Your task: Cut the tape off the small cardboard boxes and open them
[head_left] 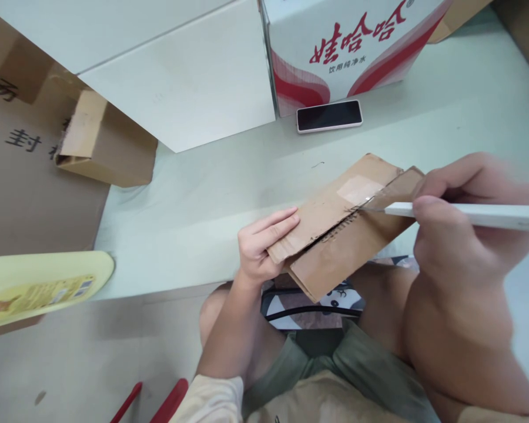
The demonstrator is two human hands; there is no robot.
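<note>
A small brown cardboard box lies tilted at the table's front edge, with clear tape across its top seam. My left hand grips its left end, fingers on top, the thumb hidden. My right hand is closed around the white handle of a utility knife. The knife's thin blade reaches the taped seam near the box's middle. Along the seam the cardboard edge looks ragged, and the left part of the seam gapes open.
A phone lies beyond the box, before a white and red carton. A large white box stands at the back left. Further left are a small cardboard box, a large carton and a yellow bottle-like container.
</note>
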